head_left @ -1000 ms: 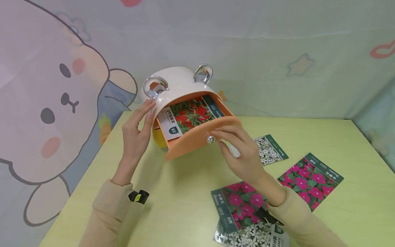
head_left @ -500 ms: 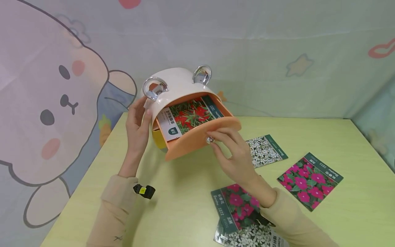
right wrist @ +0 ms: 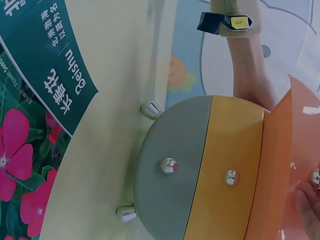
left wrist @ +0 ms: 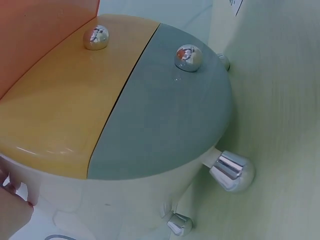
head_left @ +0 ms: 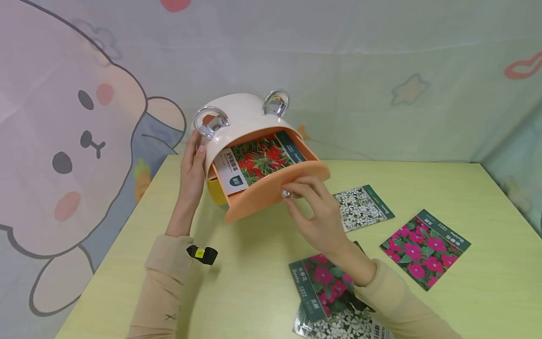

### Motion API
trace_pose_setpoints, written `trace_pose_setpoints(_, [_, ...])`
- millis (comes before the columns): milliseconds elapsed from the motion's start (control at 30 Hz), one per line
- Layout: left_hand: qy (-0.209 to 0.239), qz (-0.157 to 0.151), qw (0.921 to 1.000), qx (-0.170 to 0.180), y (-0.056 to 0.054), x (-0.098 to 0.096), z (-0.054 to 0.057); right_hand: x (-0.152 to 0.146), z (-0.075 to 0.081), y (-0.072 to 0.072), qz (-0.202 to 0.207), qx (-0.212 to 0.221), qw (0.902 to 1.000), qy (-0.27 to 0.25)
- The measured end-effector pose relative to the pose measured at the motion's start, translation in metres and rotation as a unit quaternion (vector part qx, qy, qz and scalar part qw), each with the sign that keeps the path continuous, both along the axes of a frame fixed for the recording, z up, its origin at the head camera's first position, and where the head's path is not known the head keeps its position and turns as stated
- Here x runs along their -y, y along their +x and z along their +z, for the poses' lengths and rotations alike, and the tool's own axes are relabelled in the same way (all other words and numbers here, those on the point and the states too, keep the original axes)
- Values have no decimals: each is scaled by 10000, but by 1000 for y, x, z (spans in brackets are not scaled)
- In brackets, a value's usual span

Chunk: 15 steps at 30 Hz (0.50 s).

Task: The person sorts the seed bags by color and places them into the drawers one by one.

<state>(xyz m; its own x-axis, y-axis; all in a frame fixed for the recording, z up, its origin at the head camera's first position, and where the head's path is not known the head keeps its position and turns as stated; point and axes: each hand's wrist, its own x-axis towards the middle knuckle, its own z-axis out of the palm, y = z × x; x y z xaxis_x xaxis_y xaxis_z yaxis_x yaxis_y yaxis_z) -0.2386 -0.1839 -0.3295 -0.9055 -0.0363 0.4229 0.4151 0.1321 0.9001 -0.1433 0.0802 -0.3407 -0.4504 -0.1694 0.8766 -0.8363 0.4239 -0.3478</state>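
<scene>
A rounded white cabinet [head_left: 243, 110] with silver ears stands on the table. Its orange top drawer [head_left: 258, 193] is pulled out, with a red-flower seed packet [head_left: 262, 160] lying in it. My right hand [head_left: 319, 219] pinches the drawer's round silver knob [head_left: 287, 193] between thumb and fingers. Against the cabinet's left side rests my left hand [head_left: 192, 176], fingers fairly straight and partly hidden behind it. Below the orange drawer, the left wrist view shows a yellow drawer [left wrist: 65, 105] and a grey-green drawer [left wrist: 165, 107], both closed, each with a silver knob.
Several seed packets lie to the right: a white-flower packet [head_left: 362, 207], a pink-flower packet [head_left: 425, 249], and another pink-flower packet [head_left: 317, 287] overlapping a second white-flower packet [head_left: 338, 325]. Silver feet [left wrist: 232, 171] hold the cabinet off the table. A cartoon-print cloth [head_left: 360, 84] hangs behind.
My right hand has shifted left, its fingers going from beside the knob to pinching it. My left hand has slid further round the cabinet's side. The drawer stays pulled out.
</scene>
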Motion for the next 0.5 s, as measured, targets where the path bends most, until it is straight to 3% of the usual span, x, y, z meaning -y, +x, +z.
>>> trace_pose_setpoints(100, [-294, -109, 9994, 111, 3, 0, 3, 1, 0, 0, 1, 68, 10000, 56])
trace_pose_setpoints(367, [-632, -325, 9966, -409, 16, -9, 14, 4, 0, -3, 96, 137, 9999, -35])
trace_pose_setpoints(500, [-624, -283, 9972, -282, 16, -10, 13, 5, 0, -4, 135, 192, 9997, -72])
